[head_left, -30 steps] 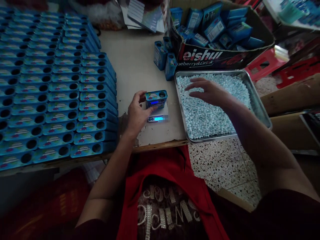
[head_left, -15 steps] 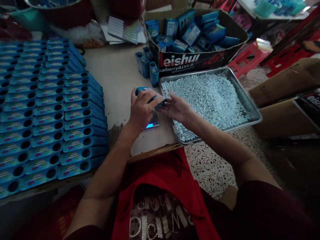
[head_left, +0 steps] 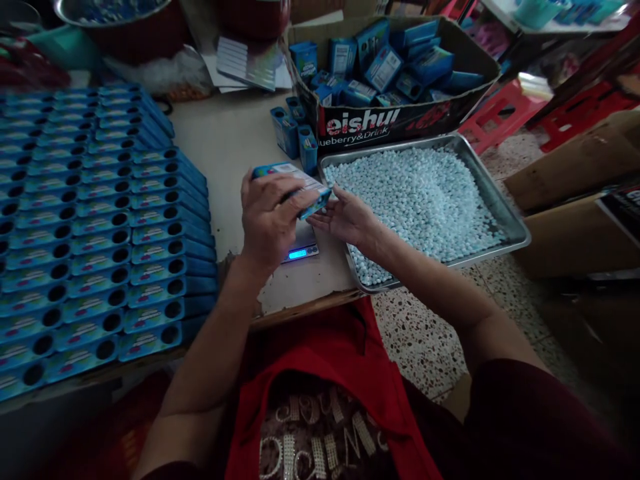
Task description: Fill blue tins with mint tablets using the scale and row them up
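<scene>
- The left hand point(head_left: 270, 213) has a blue box point(head_left: 309, 184) in its grip, with its fingers curled over the box and pressed on it. I cannot tell where the thumb is.
- The box is up above the table point(head_left: 225, 137), tipped over, with one end leaning down toward the right hand point(head_left: 351, 219).
- The right hand is open, palm up, with its fingers spread a little just under the low end of the box. I cannot tell if they touch it.
- Just below the grip is a little scale point(head_left: 302, 253) with a bright blue light. I cannot read its number.
- To the right of the grip is a metal tray point(head_left: 520, 235) with lots of tiny pale blue bits point(head_left: 425, 200) in it.
- Behind the grip, three small boxes point(head_left: 286, 135) stand close by a big carton point(head_left: 357, 130), which has more blue boxes point(head_left: 383, 68) in it.
- To the left of the grip are many rows of blue boxes point(head_left: 95, 267), each with a round dark hole on top.
</scene>
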### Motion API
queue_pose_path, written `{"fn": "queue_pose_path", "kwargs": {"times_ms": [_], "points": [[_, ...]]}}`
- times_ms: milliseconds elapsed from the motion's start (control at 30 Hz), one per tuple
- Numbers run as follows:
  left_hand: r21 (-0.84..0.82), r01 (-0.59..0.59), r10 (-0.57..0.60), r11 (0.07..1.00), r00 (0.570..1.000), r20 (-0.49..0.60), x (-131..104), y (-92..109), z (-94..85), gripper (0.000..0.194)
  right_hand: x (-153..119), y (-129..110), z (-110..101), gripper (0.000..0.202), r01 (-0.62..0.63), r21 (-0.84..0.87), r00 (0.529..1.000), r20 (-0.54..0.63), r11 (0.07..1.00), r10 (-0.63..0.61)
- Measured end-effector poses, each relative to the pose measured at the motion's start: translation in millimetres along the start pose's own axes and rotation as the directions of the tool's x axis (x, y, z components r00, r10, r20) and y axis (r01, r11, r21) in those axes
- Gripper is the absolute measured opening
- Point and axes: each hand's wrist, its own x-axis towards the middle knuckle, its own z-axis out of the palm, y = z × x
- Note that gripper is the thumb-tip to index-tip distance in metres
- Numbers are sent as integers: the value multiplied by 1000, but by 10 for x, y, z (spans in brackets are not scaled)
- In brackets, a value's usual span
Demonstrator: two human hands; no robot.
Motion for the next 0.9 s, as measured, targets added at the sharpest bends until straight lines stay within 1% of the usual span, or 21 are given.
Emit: {"fn": "queue_pose_path", "kwargs": {"times_ms": [67, 133, 233, 300, 400, 500, 567, 600, 633, 667, 733, 767, 800, 833, 900], "points": [[-3, -8, 9, 1000, 1000, 21, 28, 15, 59, 14, -17, -17, -8, 45, 34, 16, 999, 6, 999, -34], [7, 5, -5, 1000, 1000, 29, 24, -34, 126, 18, -18, -25, -31, 43, 62, 22, 998, 18, 998, -62], [4, 41, -41, 999, 999, -20, -30, -179, 192, 20, 4, -5, -73, 39, 60, 19, 997, 41, 998, -60], [-40, 103, -106, 994, 990, -95, -81, -277, 197, 23, 16, 14, -95, 35, 44, 15, 997, 60, 999, -45], [-179, 245, -277, 953, 943, -185, -169, -383, 158, 40, 6, 1, -115, 30, 30, -12, 997, 67, 999, -29], [-335, 310, -384, 890, 905, -184, -286, -447, 101, 52, -49, -102, -148, 29, 49, -107, 997, 61, 993, -43], [-401, 334, -425, 853, 890, -163, -377, -485, 79, 55, -110, -218, -195, 29, 137, -235, 990, 66, 962, -124], [-418, 351, -444, 838, 884, -147, -424, -507, 76, 55, -143, -284, -228, 29, 214, -314, 977, 74, 925, -202], [-427, 369, -460, 825, 879, -129, -468, -530, 76, 55, -177, -353, -266, 31, 307, -398, 951, 86, 865, -298], [-432, 384, -470, 816, 876, -109, -510, -556, 79, 54, -206, -422, -308, 33, 401, -479, 909, 103, 781, -403], [-445, 397, -472, 803, 879, -68, -575, -605, 80, 56, -246, -548, -398, 38, 545, -610, 792, 151, 574, -591], [-454, 398, -467, 798, 883, -47, -597, -626, 73, 60, -253, -603, -444, 41, 583, -655, 735, 174, 481, -655], [-462, 398, -461, 793, 887, -28, -612, -640, 59, 65, -251, -650, -490, 42, 602, -686, 691, 192, 409, -696], [-466, 396, -454, 791, 891, -13, -620, -647, 35, 72, -242, -691, -535, 43, 608, -708, 664, 206, 359, -718], [-463, 384, -440, 798, 898, -13, -619, -630, -39, 84, -211, -748, -623, 39, 602, -740, 644, 229, 299, -730]]}}
